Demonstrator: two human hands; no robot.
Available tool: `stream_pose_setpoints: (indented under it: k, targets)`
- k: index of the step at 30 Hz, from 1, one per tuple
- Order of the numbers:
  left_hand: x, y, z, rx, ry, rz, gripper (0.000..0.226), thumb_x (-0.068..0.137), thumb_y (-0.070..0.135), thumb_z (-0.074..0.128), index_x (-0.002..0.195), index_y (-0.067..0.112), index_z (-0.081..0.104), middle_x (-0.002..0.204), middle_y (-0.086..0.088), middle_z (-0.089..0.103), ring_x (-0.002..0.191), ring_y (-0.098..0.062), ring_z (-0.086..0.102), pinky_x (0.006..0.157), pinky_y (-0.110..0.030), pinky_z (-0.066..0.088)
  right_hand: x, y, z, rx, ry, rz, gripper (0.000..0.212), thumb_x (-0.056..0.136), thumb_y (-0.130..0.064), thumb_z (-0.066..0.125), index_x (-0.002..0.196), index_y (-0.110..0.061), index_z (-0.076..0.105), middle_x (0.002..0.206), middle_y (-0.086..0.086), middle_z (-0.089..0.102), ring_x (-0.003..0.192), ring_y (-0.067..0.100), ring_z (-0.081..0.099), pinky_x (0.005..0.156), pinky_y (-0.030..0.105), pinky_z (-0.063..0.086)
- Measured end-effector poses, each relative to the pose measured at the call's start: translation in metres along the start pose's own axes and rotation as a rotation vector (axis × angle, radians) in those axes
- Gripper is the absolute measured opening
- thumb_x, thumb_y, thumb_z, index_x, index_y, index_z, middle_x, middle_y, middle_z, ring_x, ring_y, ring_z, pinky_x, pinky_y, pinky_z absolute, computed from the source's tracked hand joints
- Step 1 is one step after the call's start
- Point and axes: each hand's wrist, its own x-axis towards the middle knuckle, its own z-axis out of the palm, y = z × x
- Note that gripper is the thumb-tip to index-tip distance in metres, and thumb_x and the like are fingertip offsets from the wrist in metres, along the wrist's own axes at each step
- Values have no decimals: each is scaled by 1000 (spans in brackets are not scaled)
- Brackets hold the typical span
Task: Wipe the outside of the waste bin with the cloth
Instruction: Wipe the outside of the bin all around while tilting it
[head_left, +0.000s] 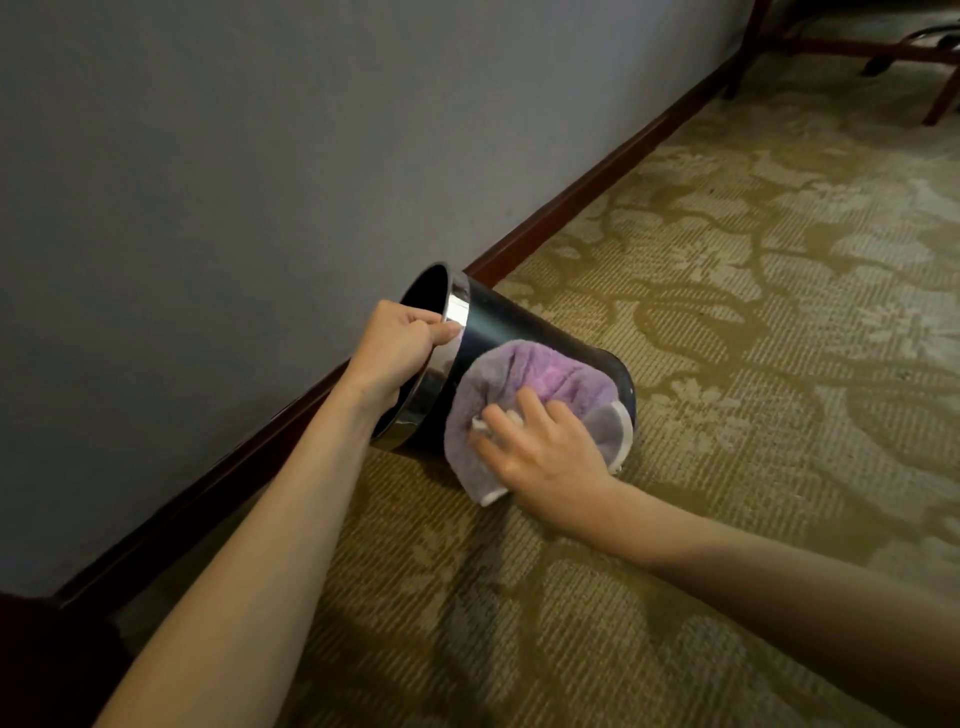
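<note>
Head view: the waste bin (524, 322) is tilted on the carpet (727, 312) beside the wall (208, 156). The left hand (400, 348) grips its chrome rim. The right hand (545, 447) presses the purple cloth (540, 379) against the bin's outer side.

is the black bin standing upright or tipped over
Tipped: the black round waste bin leans, chrome rim raised toward the wall, left hand gripping it.

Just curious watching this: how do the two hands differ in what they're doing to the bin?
The left hand curls around the shiny rim of the waste bin, keeping it tilted; the right hand lies flat, pressing the purple cloth against its dark side. The left touches the bin bare, the right through cloth. Both are working on the same bin.
</note>
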Motion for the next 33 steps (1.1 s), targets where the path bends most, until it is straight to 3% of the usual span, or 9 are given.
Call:
stream_pose_setpoints:
  k: [4, 6, 9, 11, 17, 20, 26, 29, 33]
  targets:
    - [2, -2, 0, 28, -19, 35, 33, 86, 19, 67, 83, -13, 64, 74, -12, 53, 66, -20, 52, 66, -27, 47, -2, 18, 4, 102, -26, 24, 41, 70, -16, 66, 111, -17, 65, 104, 7, 61, 87, 30, 56, 61, 40, 51]
    - [5, -4, -2, 30, -20, 52, 37, 85, 20, 67, 84, -16, 62, 71, -13, 57, 65, -22, 54, 66, -26, 47, 1, 41, 5, 167, -66, 159, 51, 64, -14, 71, 114, -19, 65, 105, 9, 59, 90, 35, 54, 66, 45, 49]
    - [3, -4, -1, 56, -27, 50, 19, 86, 21, 67, 75, 9, 76, 66, 2, 74, 61, -6, 68, 59, -17, 47, 9, 78, 7, 235, -134, 476, 51, 73, -19, 67, 123, -25, 58, 121, 7, 49, 105, 32, 45, 77, 46, 44]
    - [1, -3, 3, 51, -57, 63, 20, 87, 20, 67, 71, 16, 77, 63, 5, 73, 57, -1, 67, 49, -10, 45, 9, 86, 7, 192, -129, 545, 50, 77, -26, 66, 126, -26, 54, 124, 6, 45, 107, 30, 42, 74, 42, 43]
    - [9, 2, 16, 9, -18, 68, 19, 83, 15, 69, 71, 0, 73, 47, 3, 63, 43, -2, 57, 44, -12, 43, 16, 27, -8, 157, 76, 347, 56, 59, -21, 76, 113, -14, 62, 106, 11, 57, 91, 33, 53, 52, 30, 31]
    - [9, 1, 17, 11, -53, 73, 20, 84, 16, 68, 68, 5, 74, 62, -9, 72, 55, -6, 66, 51, -16, 49, 12, 5, -10, 127, 103, 244, 55, 60, -21, 77, 112, -11, 63, 106, 10, 60, 86, 31, 56, 52, 30, 36]
    - [8, -1, 21, 123, -11, 154, 37, 85, 22, 67, 50, 18, 55, 45, 12, 48, 42, 1, 46, 42, -11, 37, -13, 1, 6, 103, 58, 21, 48, 73, -21, 63, 121, -18, 61, 105, 4, 60, 88, 25, 56, 62, 34, 49]
    - [10, -2, 18, 195, -3, 198, 40, 86, 25, 66, 51, 20, 48, 46, 13, 41, 43, -2, 38, 44, -13, 33, -14, 37, 13, 211, 15, 223, 64, 62, -23, 78, 123, -24, 58, 111, 7, 55, 93, 28, 52, 69, 40, 48]
    - [10, -3, 11, 229, -51, 181, 37, 88, 30, 64, 56, 19, 50, 47, 12, 44, 47, 0, 41, 53, -19, 35, -19, 95, 31, 296, -184, 656, 45, 77, -27, 63, 120, -29, 51, 117, 5, 43, 106, 32, 40, 73, 41, 42]
